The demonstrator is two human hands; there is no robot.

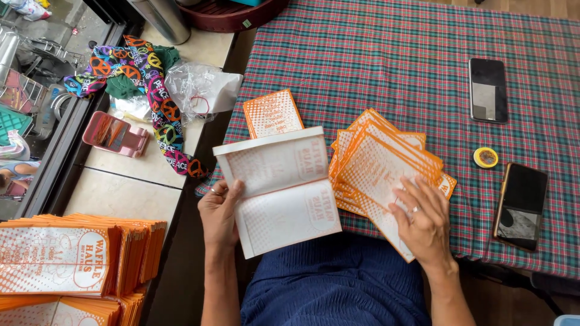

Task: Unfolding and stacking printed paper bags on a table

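Paper bags, orange-and-white printed, flat: big stock stack [78, 256] far left on the light counter, near its front edge. Next right, colourful patterned cloth [142, 84], pink holder [115, 134], crumpled clear plastic bag [202, 90]. Left hand [219, 211] grips the left edge of a thick white-faced bundle of bags [281, 190], thumb on top, fingers curled under; the bundle hangs half off the near edge of the checked tablecloth [393, 54] over the lap in blue fabric [335, 284]. Single bag [272, 113] lies just behind it on the surface. Right hand [423, 220] is flat and spread, pressing on a fanned pile of bags [383, 166], not clenched; the pile's near corner also overhangs the edge. Further right: yellow tape roll [486, 157], one phone [488, 89] behind it, second phone [521, 205] near the front edge. Risks, my read: the bundle is held on one side only, so loose sheets could slip out toward the lap; the fan could slide off if pressure lifts; a wide sweep right could knock the tape roll or near phone. Open room: the far middle of the cloth is free; the gap between counter and cloth on the left is a drop zone.
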